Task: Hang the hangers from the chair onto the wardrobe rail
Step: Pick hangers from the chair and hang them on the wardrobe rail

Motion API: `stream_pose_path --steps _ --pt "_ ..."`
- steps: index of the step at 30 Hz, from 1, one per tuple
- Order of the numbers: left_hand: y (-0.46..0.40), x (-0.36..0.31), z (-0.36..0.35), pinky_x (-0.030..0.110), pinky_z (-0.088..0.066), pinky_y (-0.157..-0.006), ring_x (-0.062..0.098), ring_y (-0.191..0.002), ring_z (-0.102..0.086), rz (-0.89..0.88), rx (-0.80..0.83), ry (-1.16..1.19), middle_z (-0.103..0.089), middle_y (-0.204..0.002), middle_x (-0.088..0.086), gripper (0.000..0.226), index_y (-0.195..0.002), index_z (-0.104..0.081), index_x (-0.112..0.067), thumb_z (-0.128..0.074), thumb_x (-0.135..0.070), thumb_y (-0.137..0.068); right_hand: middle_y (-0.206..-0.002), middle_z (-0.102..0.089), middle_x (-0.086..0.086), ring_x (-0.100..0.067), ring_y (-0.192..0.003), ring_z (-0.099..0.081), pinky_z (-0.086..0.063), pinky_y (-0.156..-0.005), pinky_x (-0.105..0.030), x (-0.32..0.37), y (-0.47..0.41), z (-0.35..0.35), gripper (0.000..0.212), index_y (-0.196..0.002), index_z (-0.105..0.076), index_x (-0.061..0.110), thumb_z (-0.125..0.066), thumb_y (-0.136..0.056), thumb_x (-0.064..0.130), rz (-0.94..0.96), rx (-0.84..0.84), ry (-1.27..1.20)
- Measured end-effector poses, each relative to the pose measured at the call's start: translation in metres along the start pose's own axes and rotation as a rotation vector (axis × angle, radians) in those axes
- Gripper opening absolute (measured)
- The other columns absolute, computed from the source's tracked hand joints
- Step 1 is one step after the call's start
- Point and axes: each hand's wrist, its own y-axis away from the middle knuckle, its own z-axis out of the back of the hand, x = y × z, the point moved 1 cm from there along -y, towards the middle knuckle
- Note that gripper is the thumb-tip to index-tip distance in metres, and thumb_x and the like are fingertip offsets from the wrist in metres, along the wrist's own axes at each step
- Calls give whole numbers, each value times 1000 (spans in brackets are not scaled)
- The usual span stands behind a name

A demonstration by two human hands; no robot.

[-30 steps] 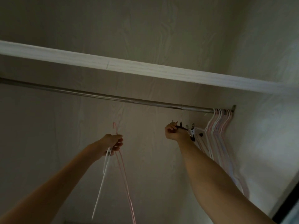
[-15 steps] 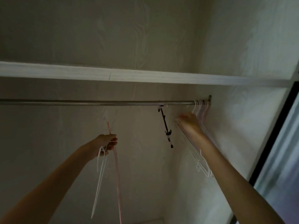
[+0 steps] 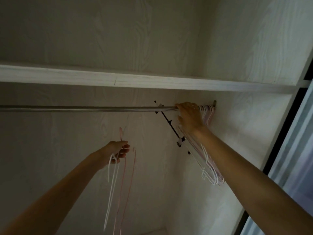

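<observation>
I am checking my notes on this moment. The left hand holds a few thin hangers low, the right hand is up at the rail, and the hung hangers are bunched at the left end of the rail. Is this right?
Not quite. The hung hangers are bunched at the right end of the rail, by the side wall, as the head view shows. The rest stands: the left hand holds a few thin hangers low, and the right hand is up at the rail.

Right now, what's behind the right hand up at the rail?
Behind the right hand, the rail runs on to the wall, and pale hangers bunch at its end. The hand covers that stretch of rail and their nearest hooks. A black clip hanger dangles just left.
</observation>
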Motion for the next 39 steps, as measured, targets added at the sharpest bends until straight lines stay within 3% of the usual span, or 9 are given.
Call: stream_pose_path --steps 6,12,22,27,30,32,34,37,39 --pt "-12 -6 -4 22 -29 -53 13 -59 -46 9 -27 -11 -57 -70 2 26 -73 -57 -15 -49 -27 -95 -121 -60 -15 -36 -112 -54 -33 -101 -42 -29 -4 8 39 -107 -69 11 -72 -68 4 79 -106 87" --pt "-20 -7 -8 23 -31 -53 13 -59 -47 7 -13 -12 -57 -70 0 25 -74 -57 -15 -50 -26 -95 -143 -41 -11 -31 -131 -34 -19 -108 -41 -61 2 12 46 -128 -56 19 -64 -83 20 -77 14 146" --pt "-19 -3 -13 20 -33 -51 5 -47 -55 18 97 65 -63 -47 -10 21 -75 -60 -17 -54 -29 -92 -147 -34 -15 -33 -135 -27 -16 -111 -41 -67 8 12 58 -134 -47 12 -67 -83 30 -239 33 114" --pt "-6 3 -14 18 -37 -51 4 -50 -54 -3 168 80 -65 -54 -8 21 -76 -64 -14 -56 -25 -92 -111 -62 -8 -26 -101 -57 -42 -86 -35 -2 29 21 35 -109 -64 14 -69 -80 32 -65 -230 -250" --pt "-3 14 -19 20 -33 -52 6 -54 -51 -8 145 101 -65 -52 -10 24 -74 -63 -15 -55 -29 -92 -92 -68 0 -14 -79 -62 -50 -71 -29 65 71 12 23 -94 -67 20 -57 -88 40 -75 172 -581" --pt "-3 20 -25 20 -32 -51 7 -56 -50 -9 133 163 -65 -51 -11 25 -73 -64 -17 -55 -31 -92 -105 -68 -5 -14 -88 -62 -49 -75 -27 104 103 -1 35 -108 -64 15 -49 -93 43 -134 707 -676" --pt "0 22 -31 14 -34 -43 3 -46 -53 -5 136 243 -64 -50 -12 25 -74 -63 -18 -54 -32 -93 -116 -65 -8 -15 -91 -62 -49 -75 -22 131 128 -13 40 -120 -57 12 -45 -96 41 -239 1021 -852" --pt "6 25 -39 9 -30 -32 -1 -34 -47 11 190 331 -57 -45 -11 23 -75 -60 -17 -55 -29 -93 -101 -70 -6 -15 -83 -66 -53 -86 -31 149 147 -18 29 -115 -59 10 -52 -95 30 -479 980 -1155" --pt "6 29 -38 11 -28 -31 1 -34 -39 22 190 283 -48 -45 -9 23 -70 -54 -17 -61 -27 -89 -82 -68 -5 -14 -72 -66 -55 -79 -29 149 152 -17 23 -110 -62 6 -52 -95 21 -637 850 -1265"
